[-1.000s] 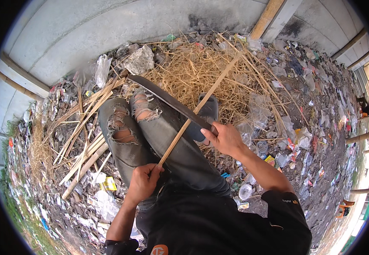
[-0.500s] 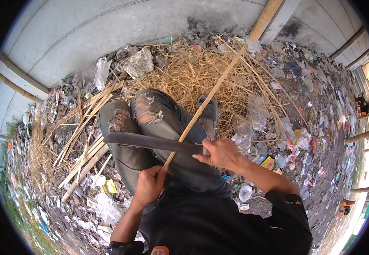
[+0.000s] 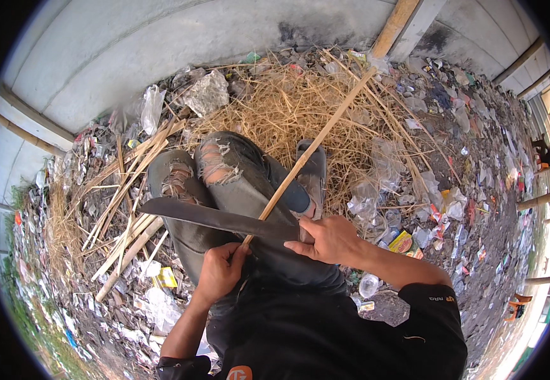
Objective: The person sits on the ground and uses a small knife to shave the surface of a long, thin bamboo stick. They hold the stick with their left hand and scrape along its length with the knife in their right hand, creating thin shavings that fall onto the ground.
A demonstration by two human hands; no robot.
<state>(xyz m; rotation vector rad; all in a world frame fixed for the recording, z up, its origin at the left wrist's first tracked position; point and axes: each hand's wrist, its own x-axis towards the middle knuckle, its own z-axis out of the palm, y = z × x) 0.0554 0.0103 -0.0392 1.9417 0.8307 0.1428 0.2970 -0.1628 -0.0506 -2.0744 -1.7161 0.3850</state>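
Note:
My right hand (image 3: 325, 240) grips the handle of a machete (image 3: 214, 219), whose wide dark blade points left across my thighs. My left hand (image 3: 221, 269) pinches the near end of a long bamboo strip (image 3: 316, 142), which slants up and away to the right. The blade lies across the strip a little beyond my left fingers. The strip's far end reaches toward the wall, over a heap of shavings. Under both lie my knees in torn dark trousers (image 3: 230, 190).
Ahead is a heap of straw-coloured shavings (image 3: 287, 104) by a grey wall (image 3: 180, 38). Split bamboo strips (image 3: 123, 183) lie at the left. Plastic litter (image 3: 439, 209) covers the ground at the right. A pale rock (image 3: 206, 93) sits near the wall.
The machete and my right hand have shifted slightly left and nearer to me along the strip, toward my left hand. The strip's far end has swung a little to the right.

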